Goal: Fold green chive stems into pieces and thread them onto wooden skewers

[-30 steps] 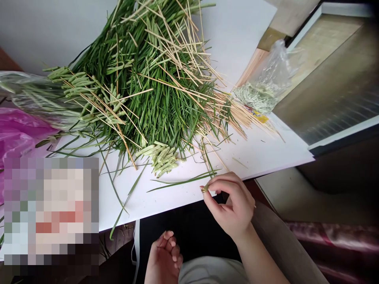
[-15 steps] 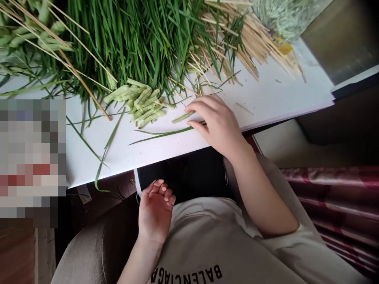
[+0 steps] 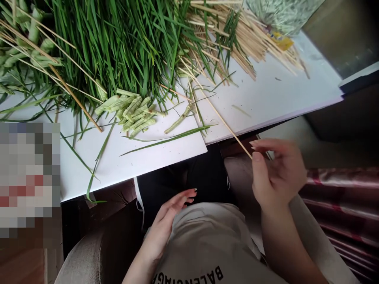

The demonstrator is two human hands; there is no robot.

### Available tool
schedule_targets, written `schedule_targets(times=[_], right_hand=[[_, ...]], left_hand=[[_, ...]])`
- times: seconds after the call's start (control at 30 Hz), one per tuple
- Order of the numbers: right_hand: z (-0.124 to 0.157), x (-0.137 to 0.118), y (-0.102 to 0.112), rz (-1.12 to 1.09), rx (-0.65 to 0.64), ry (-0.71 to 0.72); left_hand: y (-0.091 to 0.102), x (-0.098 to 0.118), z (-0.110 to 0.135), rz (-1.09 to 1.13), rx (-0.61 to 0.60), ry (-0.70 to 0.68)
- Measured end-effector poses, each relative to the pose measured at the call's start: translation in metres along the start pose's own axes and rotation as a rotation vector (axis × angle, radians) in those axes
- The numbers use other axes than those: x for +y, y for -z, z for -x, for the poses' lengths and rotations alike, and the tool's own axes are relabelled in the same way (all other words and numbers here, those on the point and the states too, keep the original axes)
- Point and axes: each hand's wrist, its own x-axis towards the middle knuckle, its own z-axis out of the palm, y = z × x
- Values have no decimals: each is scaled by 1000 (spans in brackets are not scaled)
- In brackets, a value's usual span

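My right hand [image 3: 276,173], off the table's front edge at the right, pinches the near end of a thin bamboo skewer [image 3: 225,122] between thumb and fingers. From there the skewer slants up and left over the table toward the heap of chives. My left hand [image 3: 170,213] hovers over my lap with loosely stretched fingers and nothing in it. A small pile of cut pale-green bean pieces [image 3: 133,112] lies in front of the green chives [image 3: 118,43]. One more piece [image 3: 179,120] sits apart, above a long green chive leaf [image 3: 168,141].
Many loose bamboo skewers [image 3: 248,43] spread across the back right, beside a clear plastic bag [image 3: 284,15]. More pale-green beans [image 3: 35,27] lie at the far left under crossing skewers. A blurred patch covers the left edge. The white table [image 3: 290,94] ends just before my lap.
My right hand has left the bean piece and chive leaf and moved right and toward me, now with a skewer. My left hand has shifted slightly right, its fingers less curled.
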Motion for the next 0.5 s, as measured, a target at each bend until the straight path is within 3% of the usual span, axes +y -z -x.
schedule_targets(times=[0.13,0.23,0.37,0.5], right_hand=[[6,1,2,-8,-83,-21],[0,-1,-1,-18,-148,14],[-30,-12,-9,-72,-260,82],[-73,-35,-31,-123,-403,173]], left_hand=[[1,-11,0,-11,-23,0],[0,-14,-3,7,49,-37],[1,-11,-10,31,112,-80],[4,-12,-17,64,80,-100]])
